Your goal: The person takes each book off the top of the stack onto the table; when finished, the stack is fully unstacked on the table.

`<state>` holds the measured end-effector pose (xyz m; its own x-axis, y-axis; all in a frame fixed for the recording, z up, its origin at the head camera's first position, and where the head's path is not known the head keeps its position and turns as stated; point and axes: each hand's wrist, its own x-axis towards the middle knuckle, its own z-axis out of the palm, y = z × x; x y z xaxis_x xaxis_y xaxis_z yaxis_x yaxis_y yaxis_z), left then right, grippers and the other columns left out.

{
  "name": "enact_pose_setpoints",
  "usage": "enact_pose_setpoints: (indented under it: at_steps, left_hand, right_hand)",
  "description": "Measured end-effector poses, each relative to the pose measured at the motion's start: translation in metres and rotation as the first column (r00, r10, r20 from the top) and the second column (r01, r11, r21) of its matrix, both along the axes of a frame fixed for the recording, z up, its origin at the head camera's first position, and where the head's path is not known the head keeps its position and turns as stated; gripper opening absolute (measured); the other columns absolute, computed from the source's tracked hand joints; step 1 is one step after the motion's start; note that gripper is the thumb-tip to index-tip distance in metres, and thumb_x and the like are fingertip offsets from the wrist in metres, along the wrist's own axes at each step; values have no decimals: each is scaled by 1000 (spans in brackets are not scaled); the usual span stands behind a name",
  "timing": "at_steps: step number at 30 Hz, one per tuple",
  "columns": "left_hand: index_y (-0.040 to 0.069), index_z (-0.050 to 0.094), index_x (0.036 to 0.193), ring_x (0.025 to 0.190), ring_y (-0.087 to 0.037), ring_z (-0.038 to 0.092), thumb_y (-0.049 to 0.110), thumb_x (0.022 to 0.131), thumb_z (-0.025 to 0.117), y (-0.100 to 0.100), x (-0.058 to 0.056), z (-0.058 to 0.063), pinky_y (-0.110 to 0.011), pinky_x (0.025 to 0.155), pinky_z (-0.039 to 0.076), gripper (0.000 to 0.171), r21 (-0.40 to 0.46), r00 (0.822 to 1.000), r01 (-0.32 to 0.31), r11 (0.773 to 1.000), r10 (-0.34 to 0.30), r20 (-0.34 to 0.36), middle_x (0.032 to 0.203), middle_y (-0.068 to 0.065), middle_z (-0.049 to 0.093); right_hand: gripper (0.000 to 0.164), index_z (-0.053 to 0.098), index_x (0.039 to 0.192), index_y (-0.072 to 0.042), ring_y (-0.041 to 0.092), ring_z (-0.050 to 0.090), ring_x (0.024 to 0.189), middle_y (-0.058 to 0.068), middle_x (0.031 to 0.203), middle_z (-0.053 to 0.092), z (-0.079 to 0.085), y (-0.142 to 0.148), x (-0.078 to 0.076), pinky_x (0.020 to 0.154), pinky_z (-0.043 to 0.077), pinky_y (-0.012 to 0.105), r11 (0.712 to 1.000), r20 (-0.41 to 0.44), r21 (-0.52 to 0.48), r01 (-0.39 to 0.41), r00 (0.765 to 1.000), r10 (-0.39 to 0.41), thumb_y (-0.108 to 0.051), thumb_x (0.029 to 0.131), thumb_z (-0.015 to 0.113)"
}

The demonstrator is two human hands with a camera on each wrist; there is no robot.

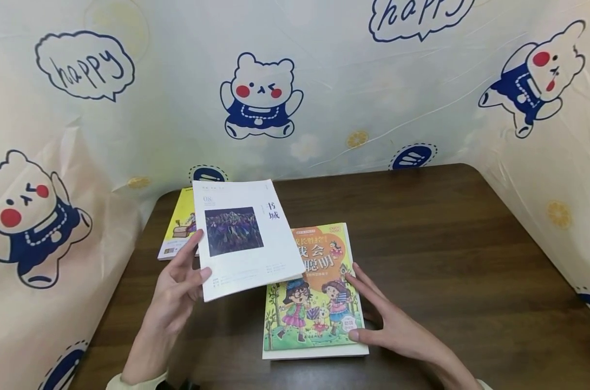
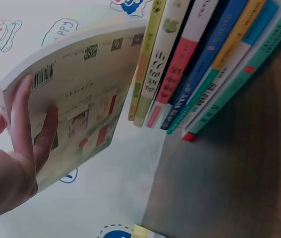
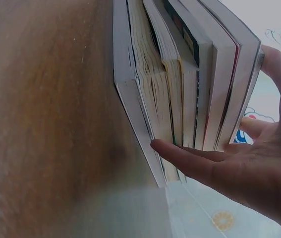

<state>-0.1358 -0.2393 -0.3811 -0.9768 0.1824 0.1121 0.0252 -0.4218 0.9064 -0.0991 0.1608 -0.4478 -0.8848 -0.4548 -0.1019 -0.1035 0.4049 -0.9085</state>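
Observation:
My left hand (image 1: pixel 175 295) grips a thin white magazine (image 1: pixel 241 271) by its lower left edge, thumb on the cover and fingers beneath. Its cover bears a dark square picture; the back, with barcode and small pictures, shows in the left wrist view. Raised and tilted, it overlaps the upper left of a book stack (image 2: pixel 204 64). On top of that stack lies a colourful children's book (image 1: pixel 314 309) with cartoon figures. My right hand (image 1: pixel 397 325) touches the stack's right side, thumb at the top cover's edge and fingers spread along the page edges (image 3: pixel 219 89).
A yellow book (image 1: pixel 180 227) lies at the table's back left, partly hidden behind the magazine. The dark wooden table (image 1: pixel 446 244) extends to the right. A cloth backdrop (image 1: pixel 334 97) with cartoon bears rises along the back and sides.

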Motion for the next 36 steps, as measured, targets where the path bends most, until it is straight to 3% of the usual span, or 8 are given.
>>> enact_pose_setpoints:
  at_steps: [7,13,18,22,26,32,36]
  left_hand:
    - [7,24,153,109,-22,62,-21,92,37,-6,-24,0,-36,73,57,69,117,998,-2,993,8,-55,157,-9,12]
    - [5,26,152,103,-23,64,-23,91,36,-15,-45,6,-35,67,58,68,167,995,-40,985,54,-84,150,-13,25]
    - [5,25,152,97,-22,66,-24,90,37,-18,-69,10,-30,60,57,70,156,996,-67,985,76,-54,156,-9,17]
    - [8,25,153,91,-19,66,-22,90,42,-17,-91,9,-25,53,54,72,103,997,-74,992,72,17,159,-2,12]
    - [11,26,153,89,-16,65,-19,90,49,-17,-114,8,-27,52,53,74,-20,994,-80,997,82,75,161,0,11]
    - [16,20,155,92,-15,65,-14,92,50,-23,-142,0,-30,62,57,76,-168,982,-61,984,89,166,162,4,3]
    - [21,23,155,93,-16,65,-12,92,51,-23,-154,-4,-27,56,54,76,-237,970,-40,971,94,224,162,6,6]
  right_hand:
    - [85,23,151,-40,33,14,143,-14,160,-1,-5,0,0,98,41,56,997,-2,-77,-27,1000,27,-31,84,74]
    - [84,23,151,-43,32,10,144,-17,160,-2,-6,-2,-1,101,36,57,998,25,-63,-15,1000,16,-34,84,74]
    - [84,24,150,-43,30,6,145,-19,159,-2,-6,-2,-1,103,33,59,998,39,-64,-13,999,15,-34,84,74]
    - [84,24,150,-44,27,5,145,-21,159,-2,-5,-1,-1,104,31,60,999,30,-48,-9,999,10,-34,83,74]
    - [85,24,151,-43,26,7,145,-19,159,-1,-4,-1,-1,103,31,60,999,5,-45,-8,1000,8,-34,83,74]
    - [86,22,152,-40,26,9,144,-17,160,-2,-5,-1,1,104,36,54,999,-14,-40,-30,999,30,-32,84,73]
    - [86,22,151,-41,27,8,144,-19,159,-3,-4,0,1,104,33,57,999,-7,-34,-25,1000,25,-33,84,74]
